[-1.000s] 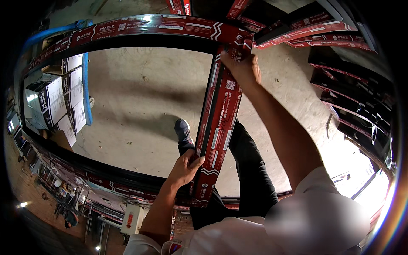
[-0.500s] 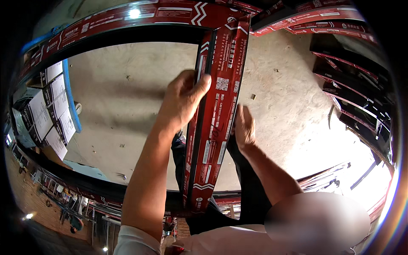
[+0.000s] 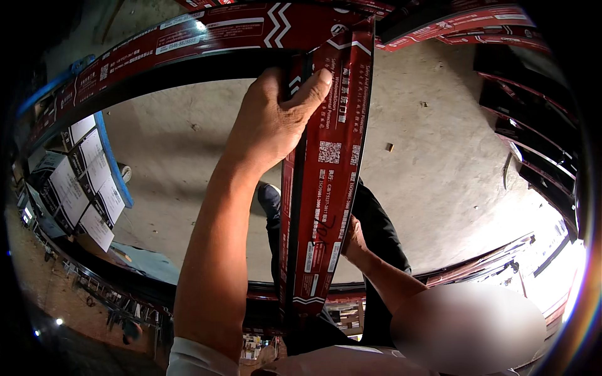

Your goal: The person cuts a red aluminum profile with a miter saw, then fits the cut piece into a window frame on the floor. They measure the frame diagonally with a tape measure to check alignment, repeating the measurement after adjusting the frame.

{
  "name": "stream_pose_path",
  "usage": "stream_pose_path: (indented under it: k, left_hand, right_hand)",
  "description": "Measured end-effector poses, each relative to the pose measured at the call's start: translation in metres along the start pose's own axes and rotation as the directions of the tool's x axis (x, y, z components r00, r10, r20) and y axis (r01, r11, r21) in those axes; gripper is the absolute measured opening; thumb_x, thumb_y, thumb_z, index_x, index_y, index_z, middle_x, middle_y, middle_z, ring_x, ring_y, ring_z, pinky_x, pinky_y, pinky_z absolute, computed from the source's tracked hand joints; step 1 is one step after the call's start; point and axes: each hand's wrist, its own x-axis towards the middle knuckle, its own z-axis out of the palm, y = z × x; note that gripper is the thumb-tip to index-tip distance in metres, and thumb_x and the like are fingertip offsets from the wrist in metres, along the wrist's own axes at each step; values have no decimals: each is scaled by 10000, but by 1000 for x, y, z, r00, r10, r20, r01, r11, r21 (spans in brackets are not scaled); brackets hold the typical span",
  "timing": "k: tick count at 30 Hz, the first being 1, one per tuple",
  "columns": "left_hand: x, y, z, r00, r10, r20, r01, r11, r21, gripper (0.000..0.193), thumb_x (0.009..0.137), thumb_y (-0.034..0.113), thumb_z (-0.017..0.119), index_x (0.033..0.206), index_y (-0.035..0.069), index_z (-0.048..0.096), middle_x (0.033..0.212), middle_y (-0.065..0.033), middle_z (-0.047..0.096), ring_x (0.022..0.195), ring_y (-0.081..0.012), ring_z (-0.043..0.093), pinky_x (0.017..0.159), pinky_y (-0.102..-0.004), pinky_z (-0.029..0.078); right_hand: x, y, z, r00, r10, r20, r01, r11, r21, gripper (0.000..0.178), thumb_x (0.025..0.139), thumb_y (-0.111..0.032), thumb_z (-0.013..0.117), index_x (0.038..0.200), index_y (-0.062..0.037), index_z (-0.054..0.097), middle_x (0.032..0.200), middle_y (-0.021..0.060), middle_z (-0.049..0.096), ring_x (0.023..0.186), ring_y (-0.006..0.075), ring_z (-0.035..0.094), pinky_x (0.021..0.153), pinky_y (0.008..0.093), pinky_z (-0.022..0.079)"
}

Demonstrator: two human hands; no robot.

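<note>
A large rectangular window frame (image 3: pixel 323 188), dark with red printed protective film, stands in front of me, one of its bars running away from my body. My left hand (image 3: pixel 276 113) is closed over the left edge of that bar near its far corner, thumb lying on the red film. Lower down, my right hand (image 3: pixel 354 239) is against the bar's right edge. Its fingers pass behind the bar, hidden from sight.
White labelled boxes (image 3: pixel 84 178) are stacked at the left beside a blue edge (image 3: pixel 113 160). Dark profiles (image 3: pixel 527 125) with red film lie in a stack at the right. More red-filmed lengths (image 3: pixel 464 25) stand at the far right. A small block (image 3: pixel 390 148) lies on the concrete floor (image 3: pixel 433 100).
My left hand has moved farther up the bar toward the far corner. My right hand has come down and nearer along the right edge. The frame has shifted slightly in view.
</note>
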Motion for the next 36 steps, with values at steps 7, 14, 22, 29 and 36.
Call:
stream_pose_path:
  k: [7, 14, 22, 29, 36]
  left_hand:
    - [7, 11, 7, 997, -61, -47, 72, 961, 267, 744, 907, 742, 672, 996, 3, 703, 845, -100, 693, 807, -203, 683, 774, -345, 552]
    - [6, 5, 12, 995, -23, -93, 40, 980, 195, 749, 918, 747, 651, 991, 4, 702, 849, -104, 700, 797, -216, 688, 753, -365, 563]
    - [9, 4, 10, 995, -23, -94, 51, 951, 305, 768, 930, 751, 628, 974, -13, 696, 821, -108, 693, 764, -220, 684, 744, -356, 558]
    - [22, 16, -11, 986, -116, 119, 88, 973, 214, 730, 870, 748, 718, 846, 19, 713, 716, -37, 653, 712, -156, 637, 701, -319, 527]
    - [26, 29, -12, 951, -238, 197, 228, 971, 71, 685, 869, 628, 804, 1059, -21, 699, 926, -95, 706, 863, -162, 663, 822, -303, 542]
  right_hand:
    - [4, 3, 7, 995, 96, 6, -96, 980, 175, 315, 994, -294, 684, 1011, -10, 548, 1019, 205, 707, 903, 289, 707, 778, 392, 551]
    - [11, -7, 7, 985, 154, -84, -135, 971, 197, 328, 937, -262, 743, 988, -5, 545, 917, 218, 690, 843, 350, 696, 753, 427, 537]
    - [11, -10, 6, 988, 134, -72, -123, 984, 132, 344, 948, -286, 738, 984, -5, 542, 927, 188, 687, 827, 224, 656, 765, 390, 531]
    - [-11, -113, 11, 997, -23, -72, 42, 961, 274, 444, 1137, -478, 441, 955, -86, 544, 787, -28, 501, 701, 63, 454, 662, 245, 421]
    - [-15, -239, 38, 881, -454, -134, 437, 888, -139, 218, 1084, -207, 592, 1100, -9, 501, 842, 68, 543, 717, 158, 493, 682, 329, 482]
